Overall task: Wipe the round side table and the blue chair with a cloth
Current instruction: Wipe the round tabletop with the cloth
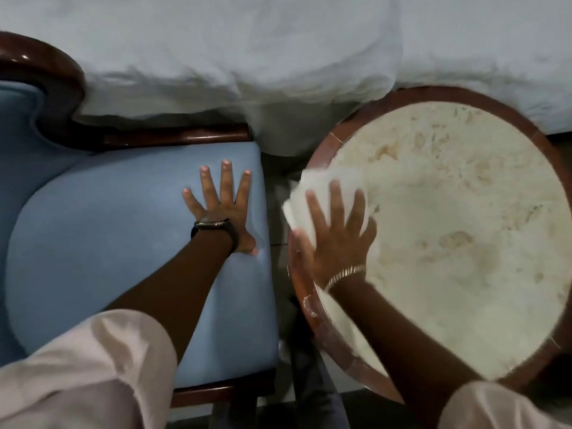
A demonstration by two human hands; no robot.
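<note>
White cloth (322, 193) on marble top, mid-wipe.

I'm pressing it flat under my right hand (335, 239), fingers spread, at the round side table's (328, 332) left edge; my left hand (221, 209), splayed and empty, is bracing on the blue chair (108, 236). Overhanging cloth risks slipping off.

One blue chair (108, 243), one round side table (458, 230), one cloth (325, 193), two hands, left (223, 209) and right (334, 243).
</note>
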